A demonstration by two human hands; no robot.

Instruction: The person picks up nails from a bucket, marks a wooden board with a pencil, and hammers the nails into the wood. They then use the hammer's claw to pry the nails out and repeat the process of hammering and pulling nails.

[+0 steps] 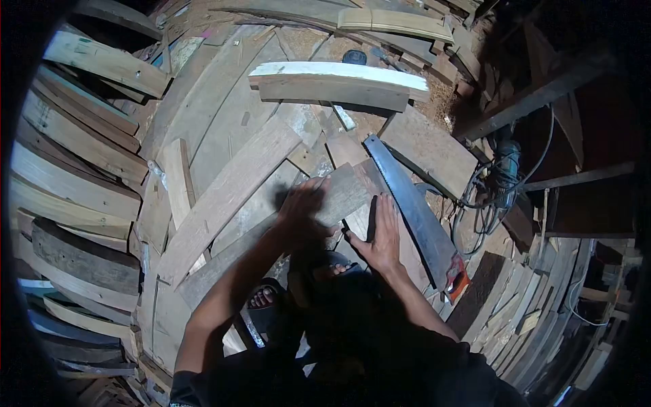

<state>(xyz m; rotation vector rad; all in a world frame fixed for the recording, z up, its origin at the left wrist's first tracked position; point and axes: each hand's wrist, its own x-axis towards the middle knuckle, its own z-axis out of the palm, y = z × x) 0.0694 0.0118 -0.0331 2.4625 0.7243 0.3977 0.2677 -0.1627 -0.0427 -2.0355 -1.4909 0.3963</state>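
My left hand (302, 207) lies over a long grey plank (346, 193) that runs from lower left to the centre; its fingers are blurred and dark. To its right, my right hand (383, 234) is spread with fingers stretched forward and thumb apart, beside the plank's right end, holding nothing. A handsaw (413, 203) with a red handle lies just right of my right hand. A broad light board (230, 193) lies beside the grey plank on the left.
Thick boards (336, 85) lie ahead. Wood stacks line the left (81, 271) and lower right (522, 319). A power tool (506, 169) with looped cable is at the right, near a dark beam (529, 102). My sandalled feet (262, 298) are below the planks.
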